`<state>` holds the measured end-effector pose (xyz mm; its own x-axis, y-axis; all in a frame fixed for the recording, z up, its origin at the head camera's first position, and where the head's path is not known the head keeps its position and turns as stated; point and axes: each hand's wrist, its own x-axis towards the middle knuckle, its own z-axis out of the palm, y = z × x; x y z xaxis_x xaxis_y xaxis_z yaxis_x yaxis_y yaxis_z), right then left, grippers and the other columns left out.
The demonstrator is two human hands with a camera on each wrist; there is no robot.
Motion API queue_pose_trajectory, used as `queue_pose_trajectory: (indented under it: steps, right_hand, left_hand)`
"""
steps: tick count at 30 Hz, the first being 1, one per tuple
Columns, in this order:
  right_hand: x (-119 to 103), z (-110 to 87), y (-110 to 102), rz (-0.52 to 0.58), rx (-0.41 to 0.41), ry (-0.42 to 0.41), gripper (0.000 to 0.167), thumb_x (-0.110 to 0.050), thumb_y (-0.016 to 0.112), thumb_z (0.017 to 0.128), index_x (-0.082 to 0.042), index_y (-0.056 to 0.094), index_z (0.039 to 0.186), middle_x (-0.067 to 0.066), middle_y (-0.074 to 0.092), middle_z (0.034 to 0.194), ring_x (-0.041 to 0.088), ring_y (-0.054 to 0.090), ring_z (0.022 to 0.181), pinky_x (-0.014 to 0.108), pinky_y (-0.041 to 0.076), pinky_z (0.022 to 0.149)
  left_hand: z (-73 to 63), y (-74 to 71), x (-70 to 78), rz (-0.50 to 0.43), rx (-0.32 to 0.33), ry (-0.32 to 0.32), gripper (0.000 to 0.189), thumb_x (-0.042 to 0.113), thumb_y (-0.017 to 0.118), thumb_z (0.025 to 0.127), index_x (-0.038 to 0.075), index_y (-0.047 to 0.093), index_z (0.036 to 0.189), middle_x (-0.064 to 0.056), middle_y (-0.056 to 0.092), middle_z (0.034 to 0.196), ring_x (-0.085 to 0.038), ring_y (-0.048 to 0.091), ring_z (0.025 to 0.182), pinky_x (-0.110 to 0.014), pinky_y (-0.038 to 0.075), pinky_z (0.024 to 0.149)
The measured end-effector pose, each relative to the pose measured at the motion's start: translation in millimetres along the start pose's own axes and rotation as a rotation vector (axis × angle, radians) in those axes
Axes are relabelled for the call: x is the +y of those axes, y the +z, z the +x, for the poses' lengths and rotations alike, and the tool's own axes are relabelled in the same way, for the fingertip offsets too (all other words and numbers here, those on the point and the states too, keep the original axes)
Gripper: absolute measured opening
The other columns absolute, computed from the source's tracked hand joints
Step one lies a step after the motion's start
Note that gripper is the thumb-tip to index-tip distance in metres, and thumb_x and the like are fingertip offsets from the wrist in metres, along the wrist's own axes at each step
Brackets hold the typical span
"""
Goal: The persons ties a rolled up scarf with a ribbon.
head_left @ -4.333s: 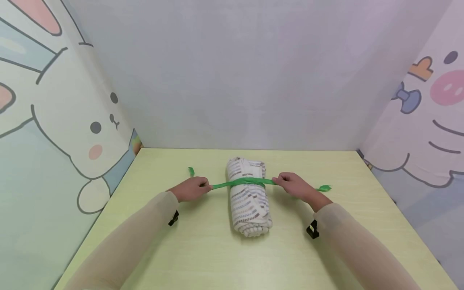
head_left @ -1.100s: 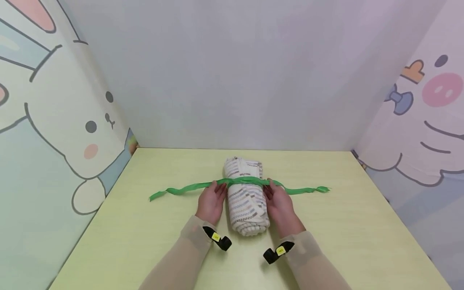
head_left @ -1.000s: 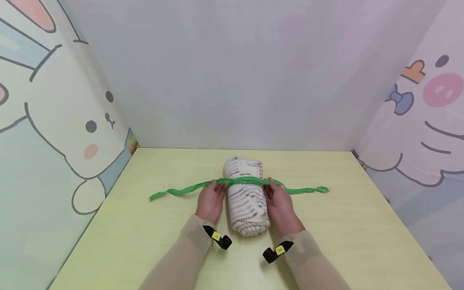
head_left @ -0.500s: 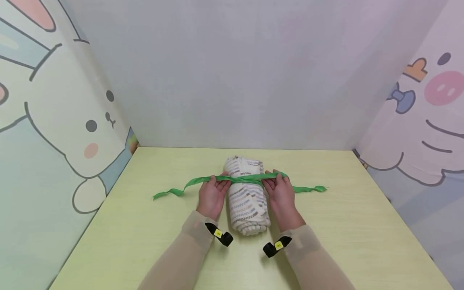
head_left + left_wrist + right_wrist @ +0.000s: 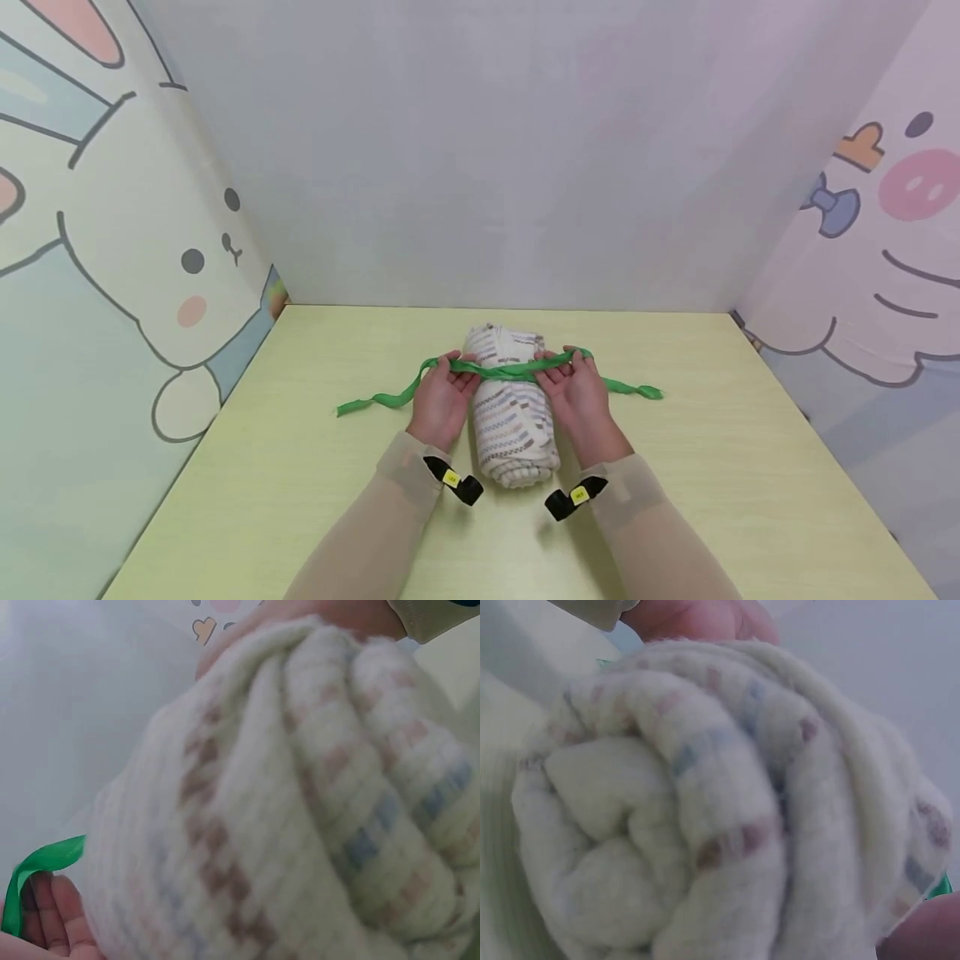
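Note:
On the table lies a rolled towel (image 5: 516, 429), white with rows of small coloured dashes, one coiled end toward me. A green ribbon (image 5: 513, 372) crosses its middle, with a loose tail trailing out on each side. Palm up at the towel's left side, my left hand (image 5: 438, 410) holds the ribbon between thumb and fingers. My right hand (image 5: 583, 408) does the same on the right, fingertips over the towel's edge. The left wrist view shows the towel (image 5: 270, 817) close up and the ribbon (image 5: 51, 853) bending over the left fingers. In the right wrist view the towel (image 5: 712, 802) hides most of the ribbon.
The pale yellow table (image 5: 300, 467) ends at a plain back curtain (image 5: 510, 167). Side curtains carry a cartoon rabbit (image 5: 150, 250) and a pig (image 5: 885, 250). A small black camera sits on each wrist.
Earlier, the hands pulled the ribbon taut apart; they have since come in beside the towel. Over the last second they rose slightly, lifting the ribbon, and its tails drew inward.

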<state>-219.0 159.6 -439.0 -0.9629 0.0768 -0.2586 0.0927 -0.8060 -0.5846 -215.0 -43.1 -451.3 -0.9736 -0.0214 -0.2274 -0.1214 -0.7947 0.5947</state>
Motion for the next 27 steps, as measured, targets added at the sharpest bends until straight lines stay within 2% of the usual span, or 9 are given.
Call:
queue_pose_trajectory:
  steps: [3,6,12,19,24,27]
  right_hand:
    - [0,-0.3,2,-0.032,-0.039,0.009,0.021,-0.033,0.030,0.113,-0.015,0.041,0.115,0.008,0.054,0.088,0.027,0.061,0.090,0.049,0.047,0.105]
    - [1,-0.7,3,-0.137,-0.086,0.000,0.021,-0.034,0.031,0.113,-0.016,0.042,0.112,0.006,0.052,0.083,0.023,0.057,0.078,0.049,0.050,0.102]
    - [0,-1.0,7,-0.413,-0.128,-0.054,0.022,-0.034,0.029,0.114,-0.015,0.041,0.114,0.004,0.050,0.081,0.020,0.055,0.072,0.047,0.055,0.094]
    - [-1,0.6,11,-0.637,-0.172,-0.068,0.026,-0.033,0.030,0.115,-0.010,0.040,0.121,0.006,0.045,0.081,0.020,0.053,0.069,0.038,0.056,0.078]
    - [-4,1.5,14,-0.786,-0.258,-0.098,0.031,-0.031,0.029,0.115,-0.002,0.038,0.124,0.008,0.040,0.079,0.021,0.048,0.066,0.040,0.058,0.078]
    - [-6,2.9,15,-0.893,-0.302,-0.119,0.035,-0.030,0.029,0.115,0.002,0.039,0.126,0.008,0.040,0.079,0.021,0.046,0.065,0.039,0.058,0.077]
  left_hand:
    - [-0.6,0.4,0.6,-0.021,-0.024,-0.013,0.025,0.027,0.031,0.115,0.010,0.047,0.108,-0.011,0.068,0.103,-0.027,0.065,0.103,-0.043,0.050,0.100]
    - [-0.8,2.0,1.7,0.004,-0.040,-0.013,0.026,0.030,0.030,0.115,0.012,0.044,0.104,-0.012,0.069,0.098,-0.029,0.067,0.100,-0.044,0.052,0.097]
    - [0.8,5.4,5.4,0.177,-0.056,0.019,0.025,0.032,0.028,0.115,0.011,0.041,0.109,-0.010,0.061,0.090,-0.028,0.068,0.087,-0.044,0.055,0.091]
    - [8.7,8.3,8.2,0.286,-0.130,0.013,0.024,0.031,0.031,0.115,0.011,0.043,0.109,-0.005,0.049,0.079,-0.020,0.058,0.073,-0.038,0.056,0.081]
    - [13.9,10.7,9.7,0.424,-0.157,0.019,0.029,0.036,0.032,0.114,0.011,0.045,0.106,-0.004,0.050,0.078,-0.018,0.049,0.068,-0.031,0.050,0.069]
    - [17.3,11.8,10.9,0.542,-0.201,0.038,0.031,0.035,0.032,0.115,0.009,0.047,0.109,-0.006,0.053,0.080,-0.018,0.047,0.068,-0.030,0.048,0.066]
